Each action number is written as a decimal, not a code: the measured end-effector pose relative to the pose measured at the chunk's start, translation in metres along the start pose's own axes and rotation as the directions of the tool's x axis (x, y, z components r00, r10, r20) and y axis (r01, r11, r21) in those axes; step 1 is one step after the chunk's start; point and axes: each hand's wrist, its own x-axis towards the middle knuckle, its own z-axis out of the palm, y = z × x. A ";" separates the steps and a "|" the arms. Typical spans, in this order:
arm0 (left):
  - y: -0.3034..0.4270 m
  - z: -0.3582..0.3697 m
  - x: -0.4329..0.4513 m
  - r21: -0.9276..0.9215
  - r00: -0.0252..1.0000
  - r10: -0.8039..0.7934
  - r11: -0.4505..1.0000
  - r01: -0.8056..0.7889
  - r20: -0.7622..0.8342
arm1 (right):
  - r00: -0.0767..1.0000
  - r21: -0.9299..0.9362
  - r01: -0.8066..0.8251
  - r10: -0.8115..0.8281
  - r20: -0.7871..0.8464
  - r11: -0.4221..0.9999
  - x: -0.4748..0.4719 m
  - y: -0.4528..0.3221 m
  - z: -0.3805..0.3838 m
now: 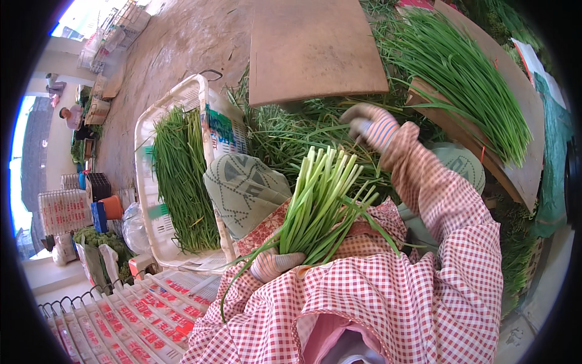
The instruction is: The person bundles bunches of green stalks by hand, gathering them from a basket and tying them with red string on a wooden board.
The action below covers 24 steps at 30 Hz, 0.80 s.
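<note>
My left hand point(275, 266), in a striped knit glove, grips a bunch of garlic chives point(313, 209) in front of my torso. Its pale cut stem ends fan upward, and a few long leaves stray from its sides. Beyond the stems, my right hand point(370, 127) is raised above a heap of loose chive leaves point(291, 136). Motion blurs its gloved, bent fingers, so whether anything small is between them is unclear. Left of my knee, a white plastic basket point(148, 191) holds dense rows of chives point(186, 191).
A brown board point(318, 50) lies ahead over the leaf litter. More long chives point(464, 86) rest on boards at the right. Lower left are white crates point(136, 314) bearing red writing. Another person point(72, 118) sits far off to the left, past the brown floor point(159, 54).
</note>
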 end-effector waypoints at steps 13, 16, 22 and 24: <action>0.009 0.008 -0.003 -0.286 0.999 -0.033 0.958 0.036 0.017 | 0.616 -0.513 0.778 -0.601 0.509 0.364 -0.052 -0.020 0.039; 0.006 0.004 -0.004 -0.298 0.999 -0.049 0.953 0.051 0.017 | 0.551 -0.476 0.810 -0.721 0.420 0.342 -0.049 -0.014 0.042; -0.008 -0.015 -0.008 -0.298 0.994 -0.074 0.950 0.094 0.078 | 0.567 -0.636 0.707 -0.786 0.247 0.310 -0.026 -0.017 0.030; -0.017 -0.024 -0.013 -0.315 0.995 -0.046 0.946 0.072 0.088 | 0.577 -0.720 0.604 -0.811 0.098 0.343 -0.004 -0.006 0.010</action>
